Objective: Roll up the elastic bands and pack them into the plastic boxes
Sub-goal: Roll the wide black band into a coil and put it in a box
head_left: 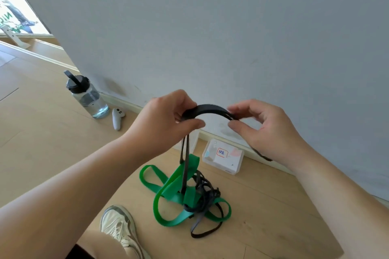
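Bare left forearm comes in from 7 o'clock, with a knee and a white lace-up sneaker [120, 227] under it.

Left hand [166, 115] pinches the black flat elastic band [207, 109] between thumb and curled fingers. Right hand [267, 130] pinches the other side with thumb and fingertips. The span between them arches upward, long axis 9-to-3.

A short tail drops past the right wrist. The long free run hangs from the left hand straight to 6, down into the floor pile: a wide green elastic band [168, 191] looped flat, plus a dark tangle of thin bands [205, 195] on it.

My read: the roll starts at the right-hand end and the left hand feeds slack up from the pile. The free run may drag the tangle.

Clear plastic box with a labelled card [223, 156] sits on the floor against the skirting, at 7 from the right hand, which is the nearer one.

Light wood plank floor [42, 132], grey wall [231, 27]. At 10 there's a clear water bottle with a black lid [88, 94], with a white handheld controller [117, 118] beside it.
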